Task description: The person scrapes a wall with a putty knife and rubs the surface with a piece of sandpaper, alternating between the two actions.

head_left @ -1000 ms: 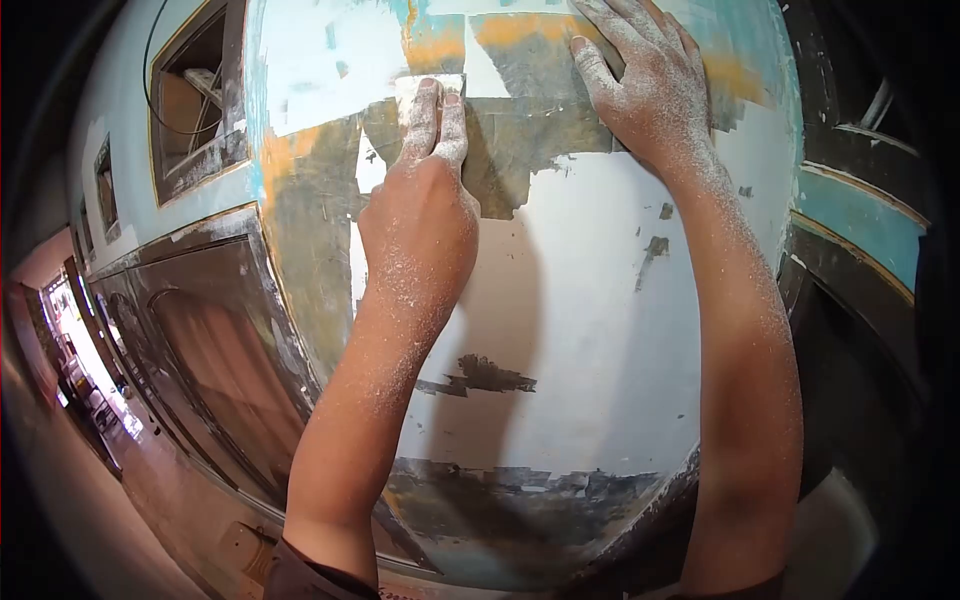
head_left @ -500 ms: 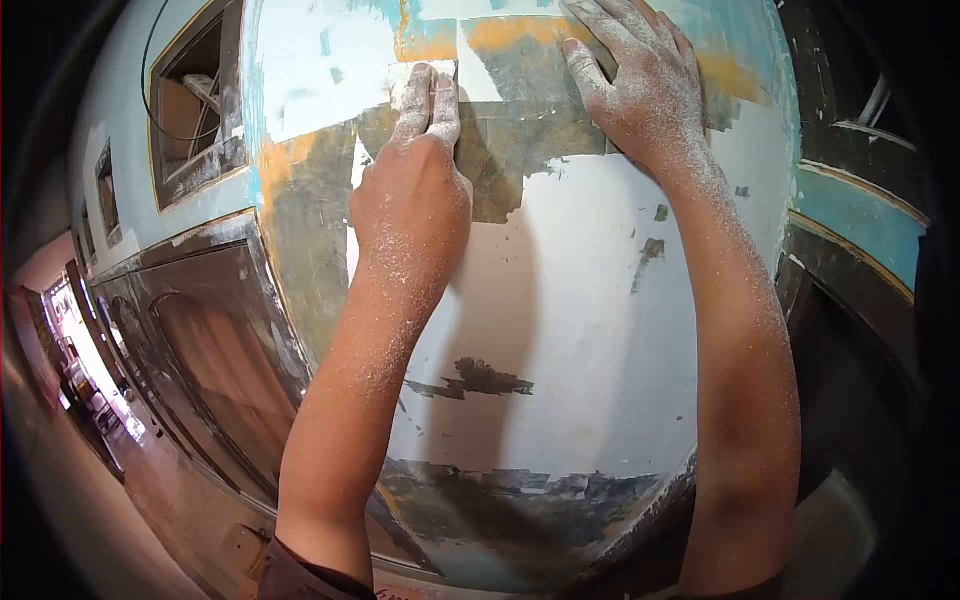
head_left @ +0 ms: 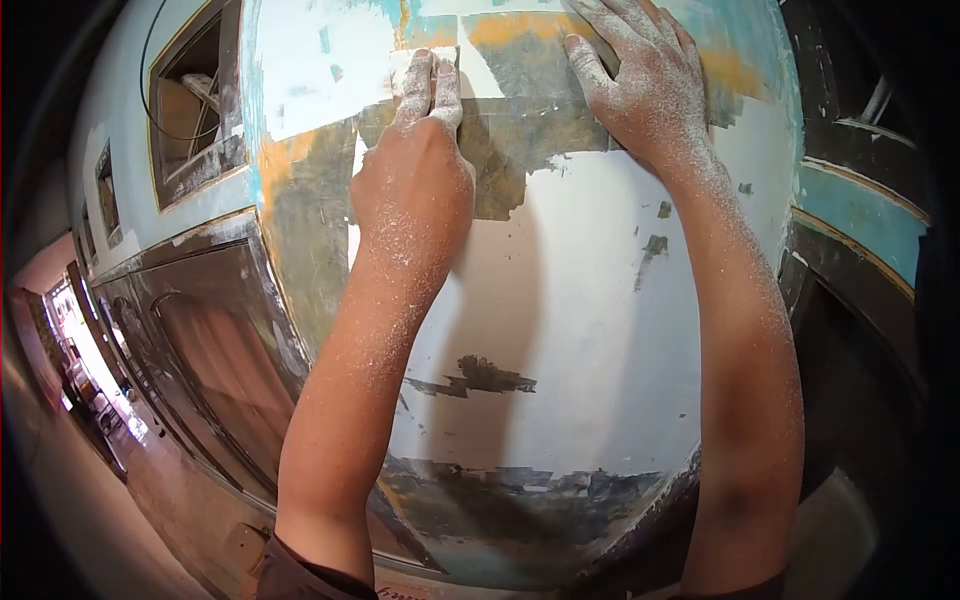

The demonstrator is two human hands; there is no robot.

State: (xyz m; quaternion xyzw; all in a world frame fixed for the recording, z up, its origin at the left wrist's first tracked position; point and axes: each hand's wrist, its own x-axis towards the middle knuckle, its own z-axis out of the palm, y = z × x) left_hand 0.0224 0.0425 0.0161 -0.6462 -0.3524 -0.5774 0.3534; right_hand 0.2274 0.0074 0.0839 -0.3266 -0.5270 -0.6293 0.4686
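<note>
My left hand (head_left: 415,170) holds a small whitish square of dusty sandpaper (head_left: 402,62) flat on the wall (head_left: 620,330). Its index and middle fingers lie over the sheet; the thumb and the other fingers are hidden beneath the hand. To the right, my right hand (head_left: 650,90) rests with fingers spread on the same wall, holding nothing. White dust coats both hands and forearms. Around the sandpaper the surface is patched with white filler, grey-brown bare areas, orange streaks and light blue paint.
At left are a dark-framed window opening (head_left: 195,100) with a dangling cable and a brown door (head_left: 200,350). Dark framing with a blue panel (head_left: 860,225) stands at right. A tiled floor (head_left: 180,520) runs toward a bright doorway at far left.
My left hand has slid slightly up the wall with the sandpaper. My right hand stays spread in nearly the same place.
</note>
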